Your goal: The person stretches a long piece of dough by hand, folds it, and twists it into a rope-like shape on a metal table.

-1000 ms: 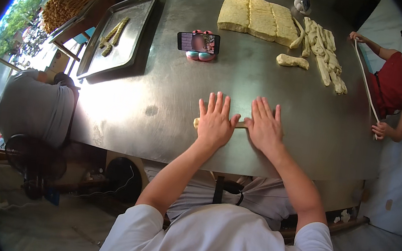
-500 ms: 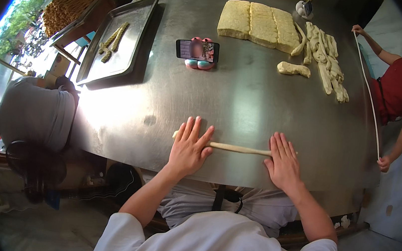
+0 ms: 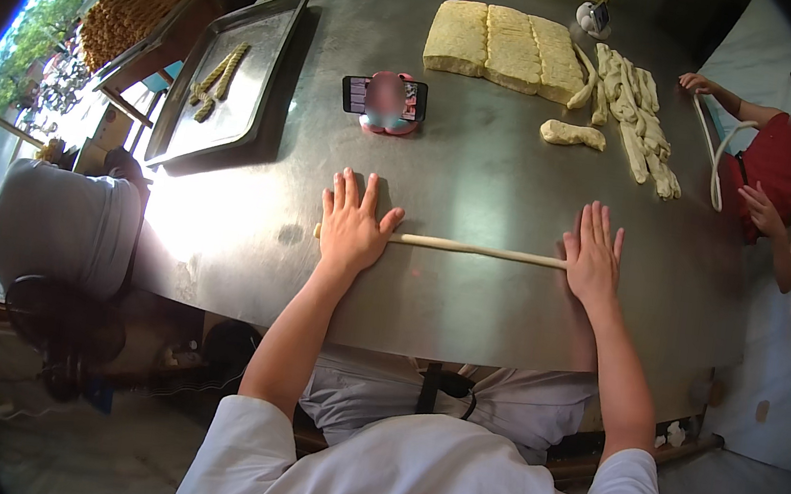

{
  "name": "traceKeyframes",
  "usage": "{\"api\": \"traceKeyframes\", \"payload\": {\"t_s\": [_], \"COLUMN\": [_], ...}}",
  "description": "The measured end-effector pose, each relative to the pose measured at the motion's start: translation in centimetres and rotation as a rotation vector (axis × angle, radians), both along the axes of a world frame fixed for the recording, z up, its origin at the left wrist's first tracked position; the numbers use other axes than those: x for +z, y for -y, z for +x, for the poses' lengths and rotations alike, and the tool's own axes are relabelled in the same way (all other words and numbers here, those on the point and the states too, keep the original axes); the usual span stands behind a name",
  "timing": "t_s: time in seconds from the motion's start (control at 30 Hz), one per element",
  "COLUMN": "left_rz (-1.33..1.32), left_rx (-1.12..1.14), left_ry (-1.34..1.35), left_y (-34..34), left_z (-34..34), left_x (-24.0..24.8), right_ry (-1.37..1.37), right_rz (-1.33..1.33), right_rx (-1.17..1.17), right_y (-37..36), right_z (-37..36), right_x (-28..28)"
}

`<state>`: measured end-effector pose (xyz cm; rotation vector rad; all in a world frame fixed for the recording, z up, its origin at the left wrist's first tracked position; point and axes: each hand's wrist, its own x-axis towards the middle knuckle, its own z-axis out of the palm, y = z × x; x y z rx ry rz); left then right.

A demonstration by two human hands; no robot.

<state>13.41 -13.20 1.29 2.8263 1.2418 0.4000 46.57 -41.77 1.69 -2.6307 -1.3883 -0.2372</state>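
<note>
A thin rope of pale dough [image 3: 479, 250] lies across the metal table in front of me. Flat on its left part rests my left hand [image 3: 354, 227], fingers stretched out, with a short dough end showing past it. My right hand [image 3: 596, 257] presses on the rope's right end, also open, and hides that end. Farther off on the right lie a short dough piece [image 3: 572, 134], a heap of dough strips [image 3: 636, 119] and a big scored slab of dough [image 3: 507, 47].
A phone [image 3: 384, 98] stands on a colourful holder ahead. On the left a metal tray [image 3: 161, 141] carries some twisted dough; beyond it is a pile of brown twists [image 3: 138, 13]. A co-worker in red [image 3: 788, 167] handles a dough rope at right. Another person [image 3: 67, 226] is at left.
Both my hands have moved forward and farther apart, and the dough rope between them is longer. The co-worker's stretched rope now hangs in a loop.
</note>
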Motion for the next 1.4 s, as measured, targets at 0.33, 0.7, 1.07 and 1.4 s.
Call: {"api": "traceKeyframes", "payload": {"t_s": [0.33, 0.7, 1.07, 1.4], "left_rz": [-0.06, -0.083, 0.007, -0.01], "left_rx": [-0.116, -0.3, -0.047, 0.073], "left_ry": [-0.105, 0.032, 0.0, -0.075], "left_y": [2.0, 7.4, 1.3, -4.2], "left_z": [-2.6, -4.7, -7.3, -11.8], "left_x": [0.6, -0.7, -0.7, -0.4], "right_ry": [-0.062, -0.26, -0.141, -0.105], "right_rz": [-0.074, 0.032, -0.058, -0.176], "right_rx": [0.05, 0.565, 0.546, 0.287], "right_y": [1.4, -8.1, -4.4, 0.8], "right_z": [-4.4, -21.7, -14.3, -6.5], "right_x": [-0.2, -1.5, 0.7, 1.0]}}
